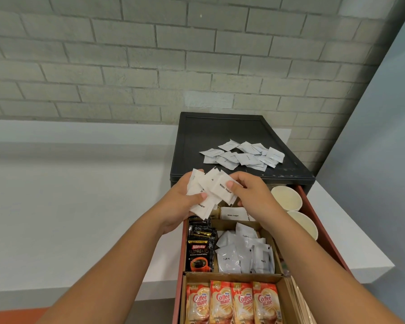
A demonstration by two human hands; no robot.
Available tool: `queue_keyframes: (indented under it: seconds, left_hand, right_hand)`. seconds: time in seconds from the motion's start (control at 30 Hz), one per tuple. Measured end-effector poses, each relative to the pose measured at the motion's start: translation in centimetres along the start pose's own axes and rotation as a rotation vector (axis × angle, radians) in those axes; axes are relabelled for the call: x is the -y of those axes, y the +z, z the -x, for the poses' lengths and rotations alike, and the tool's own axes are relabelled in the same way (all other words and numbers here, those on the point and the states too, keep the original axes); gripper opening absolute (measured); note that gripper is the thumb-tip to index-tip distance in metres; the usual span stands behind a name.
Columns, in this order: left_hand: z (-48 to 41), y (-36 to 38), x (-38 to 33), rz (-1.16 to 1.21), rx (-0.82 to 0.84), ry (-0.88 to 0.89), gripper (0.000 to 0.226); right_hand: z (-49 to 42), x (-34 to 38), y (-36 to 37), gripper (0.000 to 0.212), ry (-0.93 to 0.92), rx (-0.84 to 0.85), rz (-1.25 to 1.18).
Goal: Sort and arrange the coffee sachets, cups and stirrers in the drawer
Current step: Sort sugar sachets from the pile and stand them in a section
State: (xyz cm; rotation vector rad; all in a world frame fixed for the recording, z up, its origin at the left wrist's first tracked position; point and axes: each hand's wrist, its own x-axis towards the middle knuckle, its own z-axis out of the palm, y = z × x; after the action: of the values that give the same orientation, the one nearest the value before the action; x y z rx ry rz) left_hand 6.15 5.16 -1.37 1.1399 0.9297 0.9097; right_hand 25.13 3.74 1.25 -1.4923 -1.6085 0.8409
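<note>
My left hand grips a bunch of white sugar sachets above the back of the open drawer. My right hand pinches the same bunch from the right, thumb on a sachet marked "White Sugar". More white sugar sachets lie in the back compartment. Black Kopiko sachets fill the left compartment, pale coffee sachets the middle one, and orange Coffee-mate sachets the front one. Two paper cups lie along the drawer's right side. Wooden stirrers show at the front right.
A heap of pale sachets lies on top of the black drawer cabinet. The cabinet stands on a white ledge against a grey brick wall. The ledge ends in a corner at the right.
</note>
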Motion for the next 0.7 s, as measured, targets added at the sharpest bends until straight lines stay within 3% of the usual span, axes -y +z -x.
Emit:
queue_keyframes:
  seconds: [0.37,0.7]
  left_hand:
    - [-0.2,0.2,0.0,-0.034,-0.028,-0.005,0.053]
    - [-0.4,0.3,0.1,-0.099,-0.061,-0.014,0.056]
  right_hand:
    - [0.2,0.5,-1.1,0.02,-0.058,0.127,0.107]
    - [-0.4,1.5,-3.4,0.03,-0.047,0.024,0.039]
